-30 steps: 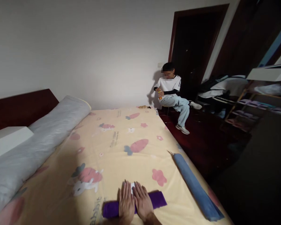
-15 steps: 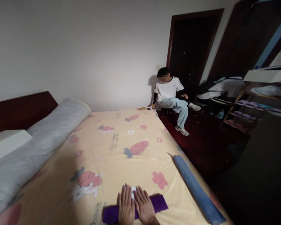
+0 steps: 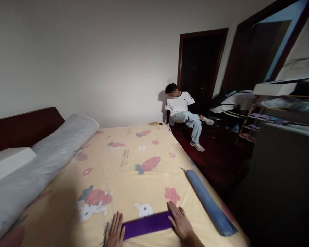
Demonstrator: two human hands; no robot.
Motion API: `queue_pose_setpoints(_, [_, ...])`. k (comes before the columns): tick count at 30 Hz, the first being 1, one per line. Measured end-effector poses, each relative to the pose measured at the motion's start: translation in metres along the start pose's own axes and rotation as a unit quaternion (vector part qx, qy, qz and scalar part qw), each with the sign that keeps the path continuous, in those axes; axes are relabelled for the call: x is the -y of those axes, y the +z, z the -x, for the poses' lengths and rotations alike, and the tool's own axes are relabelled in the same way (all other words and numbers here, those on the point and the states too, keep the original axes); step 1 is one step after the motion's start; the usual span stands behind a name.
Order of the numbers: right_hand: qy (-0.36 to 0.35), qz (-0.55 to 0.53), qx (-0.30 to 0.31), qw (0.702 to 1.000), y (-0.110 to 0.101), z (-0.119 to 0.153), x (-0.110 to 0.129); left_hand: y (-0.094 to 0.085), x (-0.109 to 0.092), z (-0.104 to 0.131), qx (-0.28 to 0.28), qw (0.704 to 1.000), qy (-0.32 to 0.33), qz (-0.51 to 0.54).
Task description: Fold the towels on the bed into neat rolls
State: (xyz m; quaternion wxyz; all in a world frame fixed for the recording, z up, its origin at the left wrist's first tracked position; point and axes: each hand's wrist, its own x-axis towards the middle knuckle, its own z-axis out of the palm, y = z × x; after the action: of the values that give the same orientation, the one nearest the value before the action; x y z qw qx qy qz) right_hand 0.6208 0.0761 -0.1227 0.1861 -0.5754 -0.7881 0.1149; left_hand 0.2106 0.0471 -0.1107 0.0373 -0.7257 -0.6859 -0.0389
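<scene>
A purple folded cloth [image 3: 147, 225] lies as a long flat strip on the patterned bed sheet [image 3: 134, 185], near the bottom of the head view. My left hand [image 3: 115, 230] rests flat at its left end, fingers stretched forward. At the right end my right hand [image 3: 179, 221] lies open, its fingers touching or just over the cloth's edge. Neither hand grips anything. To the right of my right hand is a long blue rolled umbrella-like bundle [image 3: 209, 202], lying along the bed's edge.
A grey roll [image 3: 64, 147] and a white box [image 3: 11, 159] lie at the left by the dark headboard [image 3: 25, 127]. A person [image 3: 181, 106] sits past the bed's far corner. A shoe rack [image 3: 249, 123] and a dark cabinet [image 3: 285, 185] stand at the right.
My hands have moved apart from the middle of the purple cloth to its two ends, uncovering its middle. The head view has shifted slightly. The seated person's raised hand has lowered.
</scene>
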Motion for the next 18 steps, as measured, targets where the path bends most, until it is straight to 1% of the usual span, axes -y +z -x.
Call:
queue_pose_setpoints(2, [0.015,-0.006,0.022,1.000,-0.008,-0.003,0.006,-0.004,-0.003,-0.004,0.002,1.000,0.002,-0.009])
queue_pose_setpoints(4, [0.014,-0.013,0.028,0.999,-0.017,-0.003,0.014,-0.008,-0.003,-0.009,0.008,1.000,0.014,-0.013])
queue_pose_setpoints(6, [-0.016,-0.026,0.030,0.999,-0.025,0.001,0.018,-0.009,0.002,-0.010,0.009,0.999,0.048,-0.007])
queue_pose_setpoints(8, [-0.055,-0.040,0.052,0.996,-0.029,0.009,0.019,-0.008,0.009,-0.007,0.009,0.995,0.101,0.009])
queue_pose_setpoints(9, [-0.063,-0.044,0.066,0.995,-0.030,0.014,0.019,-0.006,0.012,-0.004,0.013,0.992,0.123,0.018])
queue_pose_setpoints(11, [-0.044,-0.042,0.081,0.995,-0.031,0.021,0.018,-0.003,0.017,0.003,0.036,0.989,0.139,0.033])
queue_pose_setpoints(13, [-0.004,-0.035,0.074,0.997,-0.034,0.023,0.020,-0.002,0.017,0.010,0.064,0.989,0.127,0.039])
queue_pose_setpoints(15, [0.020,-0.032,0.066,0.997,-0.044,0.020,0.028,-0.006,0.013,0.014,0.081,0.990,0.106,0.035])
queue_pose_setpoints(18, [0.021,-0.052,0.074,0.996,-0.072,0.007,0.046,-0.017,0.004,0.013,0.092,0.993,0.067,0.016])
